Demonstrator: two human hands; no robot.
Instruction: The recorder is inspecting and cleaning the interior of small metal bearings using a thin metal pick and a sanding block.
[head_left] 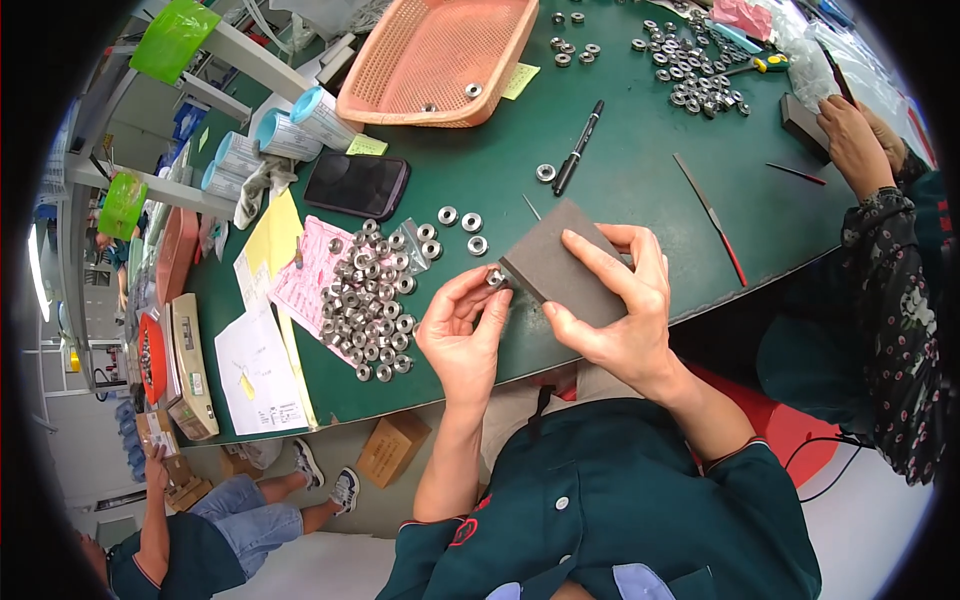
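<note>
Between the thumb and fingers of my left hand is a small shiny metal ring. My right hand grips a dark grey-brown rectangular block that looks like an abrasive block. One corner of the block is right beside the ring; whether they touch I cannot tell. Left of my left hand lies a heap of similar metal rings, partly on a pink sheet. A few loose rings lie just beyond my hands. A thin metal tip shows behind the block, its other end hidden.
On the green table are a pink basket, a phone, a black marker and a red-handled file. More rings lie at the far right. A co-worker's hand is at a dark block on the right.
</note>
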